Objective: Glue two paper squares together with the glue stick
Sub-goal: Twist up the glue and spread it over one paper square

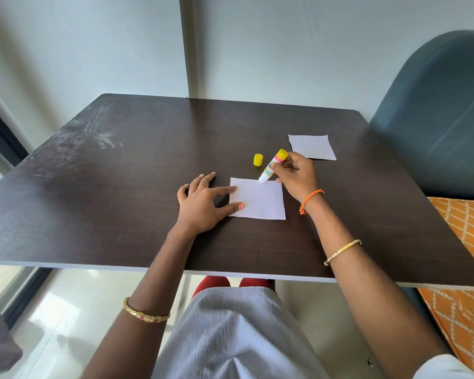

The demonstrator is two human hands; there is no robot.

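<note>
Right hand (294, 173) is wrapped around the glue stick (272, 166), barrel pinched between thumb and fingers. Stick is tilted, long axis running from its yellow base at upper right down to the white tip at lower left; tip is set on the far edge of the near paper square (260, 199). Left hand (203, 203) is spread flat, fingers straight, with forefinger and thumb pressed on the square's left edge to pin it to the table (121, 187). Nothing is gripped by it. Yellow cap (258, 159) is stood off just beyond the square, left of the stick. Second paper square (311, 147) is laid further back and right, apart from the first, just behind the right hand, so nearer that hand. Glue spreading is judged only begun: most of the near square lies toward the person from the tip, so strokes likely need to be drawn nearward. Pickup of the second square is not yet done.
</note>
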